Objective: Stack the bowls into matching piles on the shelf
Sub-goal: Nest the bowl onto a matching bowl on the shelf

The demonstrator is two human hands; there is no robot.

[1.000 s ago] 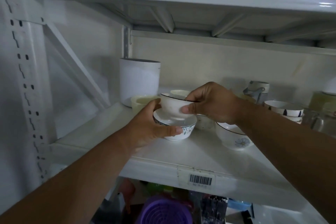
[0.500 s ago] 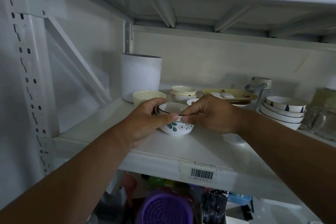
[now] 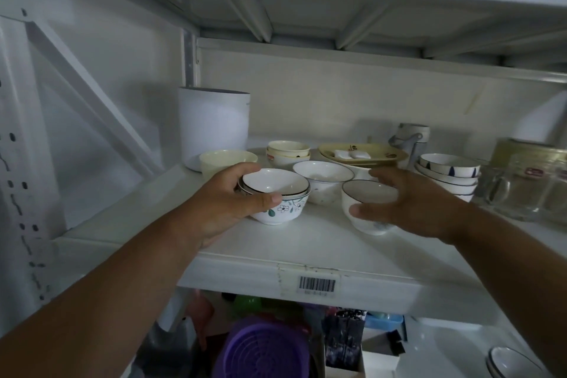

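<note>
- My right hand (image 3: 411,205) has left the stack and now cups a dark-rimmed bowl (image 3: 369,205) at 3 o'clock of it.
- My left hand (image 3: 230,202) still grips the nested floral bowl stack (image 3: 276,196) on the shelf (image 3: 306,248).
- One pile done; I judge this bowl goes next.

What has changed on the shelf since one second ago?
The right hand lowered a dark-rimmed bowl into the floral bowl, let go, moved right and now grips another bowl. The left hand stays gripping the floral stack. The shelf and the other dishes stayed put.
</note>
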